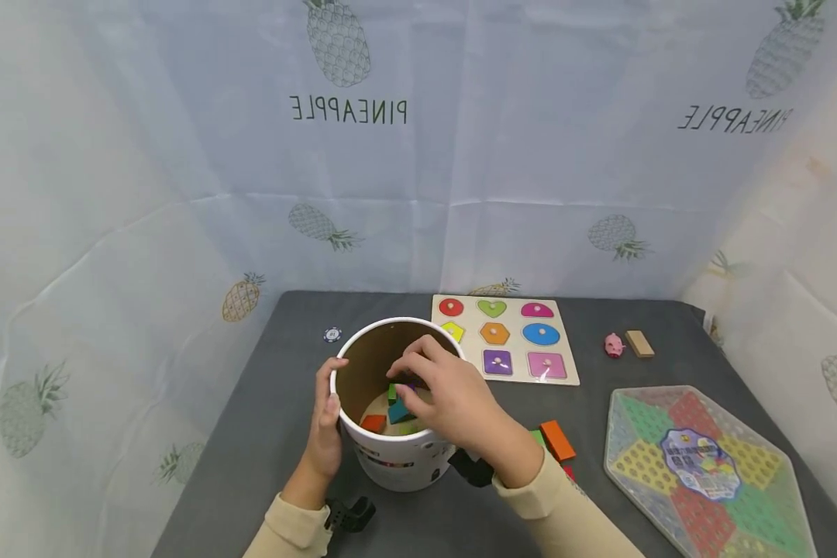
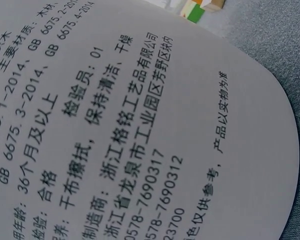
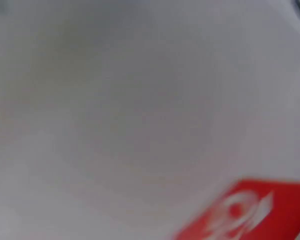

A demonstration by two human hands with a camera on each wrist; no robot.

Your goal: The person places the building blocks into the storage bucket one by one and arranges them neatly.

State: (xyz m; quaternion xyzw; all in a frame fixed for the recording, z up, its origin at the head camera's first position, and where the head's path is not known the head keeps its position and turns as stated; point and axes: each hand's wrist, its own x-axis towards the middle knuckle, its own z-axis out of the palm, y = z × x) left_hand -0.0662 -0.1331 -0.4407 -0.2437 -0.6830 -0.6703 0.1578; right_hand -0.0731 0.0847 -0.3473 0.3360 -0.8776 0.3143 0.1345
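A white bucket with a dark-looking inside stands on the table in the head view. My left hand grips its left rim, thumb against the outer wall. Over the bucket's mouth, my right hand dips in with bent fingers. Its fingertips are close to several coloured blocks, among them an orange block and a blue block. Whether they pinch one is unclear. Printed text covers the bucket wall in the left wrist view. The right wrist view is blurred, showing a pale surface and a red patch.
Behind the bucket lies a shape puzzle board. An orange block is beside my right forearm. Farther right are a pink pig figure, a wooden block and a hexagonal game box. A poker chip lies at the back left.
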